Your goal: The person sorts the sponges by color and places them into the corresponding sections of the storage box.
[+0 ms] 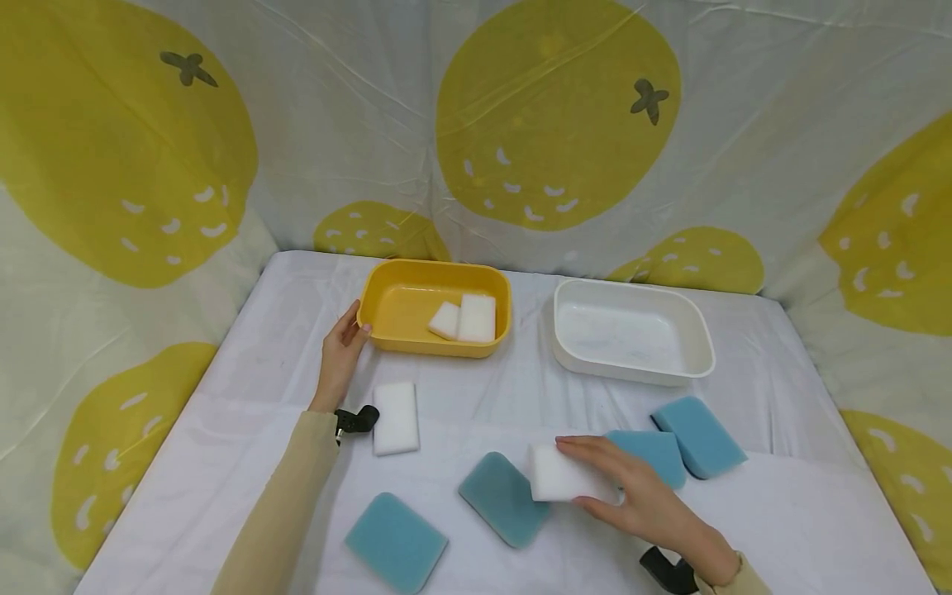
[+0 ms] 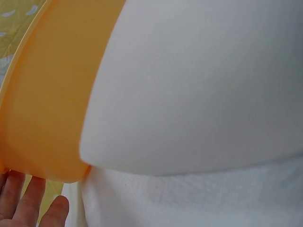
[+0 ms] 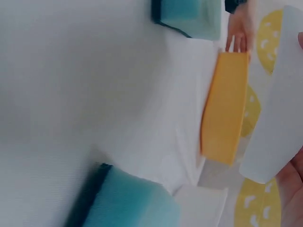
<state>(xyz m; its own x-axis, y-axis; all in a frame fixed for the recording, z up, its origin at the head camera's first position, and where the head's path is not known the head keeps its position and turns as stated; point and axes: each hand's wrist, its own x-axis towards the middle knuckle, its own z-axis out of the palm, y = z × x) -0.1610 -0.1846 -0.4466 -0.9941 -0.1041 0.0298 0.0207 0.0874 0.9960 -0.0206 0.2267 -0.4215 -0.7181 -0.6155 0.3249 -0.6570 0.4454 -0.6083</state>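
Observation:
My right hand (image 1: 640, 496) grips a white sponge (image 1: 565, 475) between thumb and fingers, above a blue sponge (image 1: 508, 498). The same white sponge (image 3: 279, 99) fills the right side of the right wrist view. At the left end of a yellow container (image 1: 439, 348), my left hand (image 1: 344, 351) touches the wall with fairly straight fingers. Those fingers (image 2: 31, 198) meet the container's edge in the left wrist view. Two white sponges (image 1: 477, 318) lie inside the yellow container. Another white sponge (image 1: 397, 418) rests on the cloth near my left wrist, looming large in that wrist's view.
A white container (image 1: 632, 370) with nothing visible inside stands at the back right. Blue sponges lie at the front left (image 1: 397, 541) and right of centre (image 1: 653, 454), one more (image 1: 701, 436) beside the latter. White cloth covers the table; lemon-print fabric (image 1: 357, 124) hangs around it.

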